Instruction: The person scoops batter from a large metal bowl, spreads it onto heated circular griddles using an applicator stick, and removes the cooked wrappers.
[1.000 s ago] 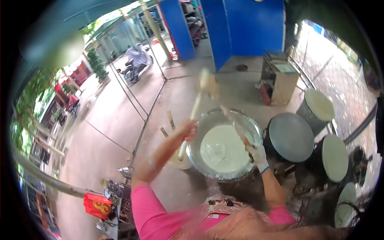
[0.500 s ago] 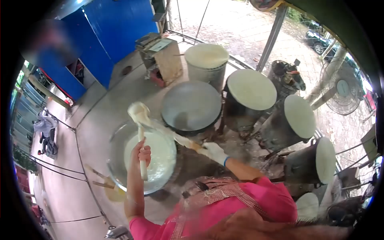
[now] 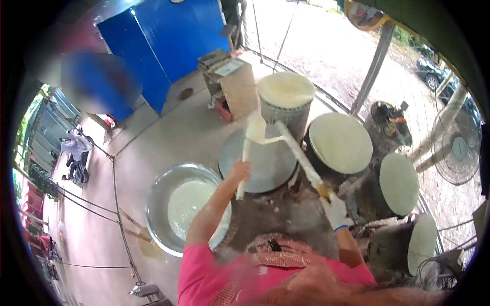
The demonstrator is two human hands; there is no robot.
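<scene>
Near the middle of the frame, the left hand [image 3: 240, 170] is closed around the pale handle of a ladle [image 3: 253, 128], whose batter-coated bowl is raised above the dark round griddle [image 3: 260, 162]; motion blur smears the bowl, so how full it is cannot be told. Just right of centre, the gloved right hand [image 3: 334, 209] grips the lower end of a long batter-smeared stick [image 3: 298, 155] that slants up and left until its tip meets the ladle's bowl; whether the two touch is unclear. Lower left of the griddle sits a wide metal basin [image 3: 158, 191] of white batter, partly hidden by the left forearm. Toward the upper right and right edge stand more round steamers topped with pale sheets [image 3: 339, 142], the lowest ones cut off by the dark lens border. Along the bottom, the pink sleeves and a patterned cloth are blurred.
</scene>
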